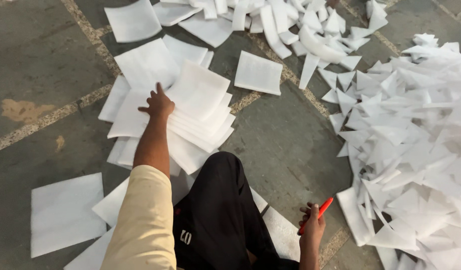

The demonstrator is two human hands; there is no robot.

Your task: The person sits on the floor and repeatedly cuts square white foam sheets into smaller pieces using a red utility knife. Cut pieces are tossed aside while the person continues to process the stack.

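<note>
- Near right, the right hand (pixel 312 227) is closed around a red cutter (pixel 315 215), its tip pointing up and to the right, just beside the heap of white offcuts (pixel 415 150).
- Near centre, a black-trousered knee (pixel 218 200) rests on the stone floor (pixel 290 145) over white foam sheets (pixel 65 212).
- Farther left, the left hand (pixel 158 104) lies flat, fingers spread, on the stack of white foam sheets (pixel 198 107), well apart from the cutter.
- Far off, loose sheets (pixel 258 72) lie scattered.
</note>
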